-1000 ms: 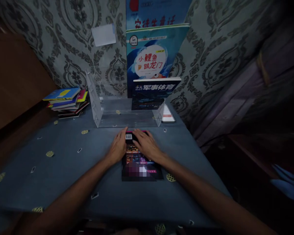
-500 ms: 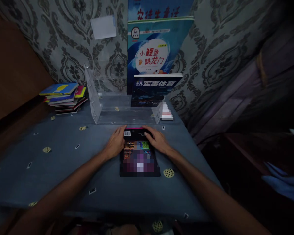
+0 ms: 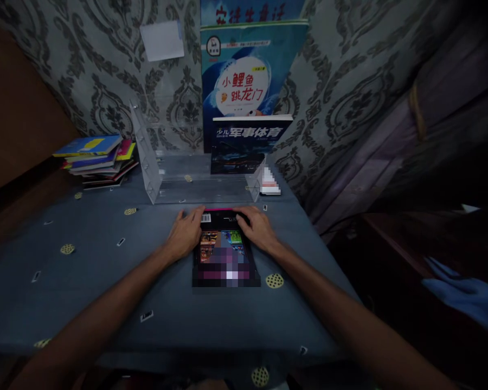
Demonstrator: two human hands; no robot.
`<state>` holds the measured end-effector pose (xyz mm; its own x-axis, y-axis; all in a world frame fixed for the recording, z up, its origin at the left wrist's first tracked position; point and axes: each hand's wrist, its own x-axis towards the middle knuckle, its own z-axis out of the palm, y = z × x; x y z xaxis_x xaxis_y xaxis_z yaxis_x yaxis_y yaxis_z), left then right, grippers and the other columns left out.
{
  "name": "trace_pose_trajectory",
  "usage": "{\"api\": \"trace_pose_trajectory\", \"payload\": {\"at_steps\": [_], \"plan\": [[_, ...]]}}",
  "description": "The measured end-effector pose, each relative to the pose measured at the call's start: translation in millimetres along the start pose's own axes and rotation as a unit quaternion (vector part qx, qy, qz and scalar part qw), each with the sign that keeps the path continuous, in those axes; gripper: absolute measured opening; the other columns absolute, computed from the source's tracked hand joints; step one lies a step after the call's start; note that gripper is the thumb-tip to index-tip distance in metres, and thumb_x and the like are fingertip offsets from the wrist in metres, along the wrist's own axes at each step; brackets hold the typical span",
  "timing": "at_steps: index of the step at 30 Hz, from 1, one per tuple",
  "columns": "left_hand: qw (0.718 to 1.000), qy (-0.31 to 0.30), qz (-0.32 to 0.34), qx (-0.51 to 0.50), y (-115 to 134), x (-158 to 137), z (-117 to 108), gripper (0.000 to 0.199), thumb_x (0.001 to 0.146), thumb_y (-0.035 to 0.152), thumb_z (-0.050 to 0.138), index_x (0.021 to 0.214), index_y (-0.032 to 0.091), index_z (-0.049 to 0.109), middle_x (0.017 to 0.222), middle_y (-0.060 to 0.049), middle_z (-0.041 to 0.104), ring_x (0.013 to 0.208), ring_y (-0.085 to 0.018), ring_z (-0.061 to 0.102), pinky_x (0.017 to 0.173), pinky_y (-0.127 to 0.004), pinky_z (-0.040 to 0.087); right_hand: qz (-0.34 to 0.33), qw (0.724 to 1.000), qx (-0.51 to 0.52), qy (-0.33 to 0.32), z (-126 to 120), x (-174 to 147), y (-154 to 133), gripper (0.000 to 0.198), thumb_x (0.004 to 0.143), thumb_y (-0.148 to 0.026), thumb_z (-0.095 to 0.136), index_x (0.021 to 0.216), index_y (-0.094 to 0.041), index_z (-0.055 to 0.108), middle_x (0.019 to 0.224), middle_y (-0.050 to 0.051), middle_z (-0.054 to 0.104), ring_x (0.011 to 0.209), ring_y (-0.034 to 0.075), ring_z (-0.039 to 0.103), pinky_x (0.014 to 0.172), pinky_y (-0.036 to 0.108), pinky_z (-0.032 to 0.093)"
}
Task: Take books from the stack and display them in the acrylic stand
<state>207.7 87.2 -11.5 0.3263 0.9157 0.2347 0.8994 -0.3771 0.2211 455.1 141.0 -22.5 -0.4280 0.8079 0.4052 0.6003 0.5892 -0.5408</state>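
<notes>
A dark-covered book [image 3: 222, 221] with a barcode and small coloured pictures lies on the table in front of me. My left hand [image 3: 186, 233] grips its far left corner, fingers along the side and top edge. At the far right corner, my right hand [image 3: 257, 230] has its fingers curled over the edge. Just beyond the book stands a clear acrylic book rack [image 3: 144, 157]. On its right side, a navy book [image 3: 248, 154] leans in front of a blue-green picture book [image 3: 244, 51] and another blue book [image 3: 248, 13].
A stack of books [image 3: 91, 157] sits at the table's back left. A small white item [image 3: 270, 187], blurred out, is beside the rack. The patterned cloth [image 3: 97, 287] covers the table. A curtain [image 3: 374, 146] hangs on the right, near a blue cloth [image 3: 463, 292].
My view has shifted slightly, so everything sits a little further left. Both hands remain on the book, which has not visibly moved on the table.
</notes>
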Motion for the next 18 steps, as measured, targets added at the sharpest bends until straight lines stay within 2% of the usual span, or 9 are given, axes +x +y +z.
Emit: {"api": "trace_pose_trajectory", "payload": {"at_steps": [7, 14, 18], "plan": [[1.000, -0.011, -0.003, 0.023, -8.3, -0.8, -9.5, 0.054, 0.087, 0.008, 0.037, 0.139, 0.015, 0.053, 0.150, -0.015, 0.052, 0.137, -0.029, 0.050, 0.117, -0.056, 0.031, -0.020, 0.997, 0.062, -0.041, 1.8, 1.0, -1.8, 0.038, 0.094, -0.023, 0.048, 0.129, -0.024, 0.064, 0.131, 0.007, 0.068, 0.124, 0.024, 0.061, 0.108, 0.049, 0.046], [0.999, -0.025, 0.007, 0.031, -4.4, 6.6, -10.9, 0.047, 0.090, 0.011, 0.040, 0.134, 0.016, 0.058, 0.146, -0.015, 0.056, 0.136, -0.030, 0.052, 0.119, -0.060, 0.027, 0.012, 0.998, 0.058, -0.013, 4.9, 0.8, 8.5, 0.038, 0.094, -0.020, 0.045, 0.126, -0.023, 0.067, 0.126, 0.009, 0.070, 0.119, 0.024, 0.064, 0.105, 0.046, 0.049], [0.997, -0.036, 0.059, 0.029, 3.8, 15.7, -8.1, 0.048, 0.093, 0.012, 0.038, 0.138, 0.015, 0.055, 0.148, -0.014, 0.054, 0.138, -0.027, 0.050, 0.118, -0.052, 0.033, 0.006, 0.999, 0.051, 0.008, 6.4, 0.6, 12.5, 0.041, 0.093, -0.016, 0.045, 0.127, -0.022, 0.066, 0.125, 0.009, 0.071, 0.120, 0.025, 0.062, 0.105, 0.047, 0.048]]}}
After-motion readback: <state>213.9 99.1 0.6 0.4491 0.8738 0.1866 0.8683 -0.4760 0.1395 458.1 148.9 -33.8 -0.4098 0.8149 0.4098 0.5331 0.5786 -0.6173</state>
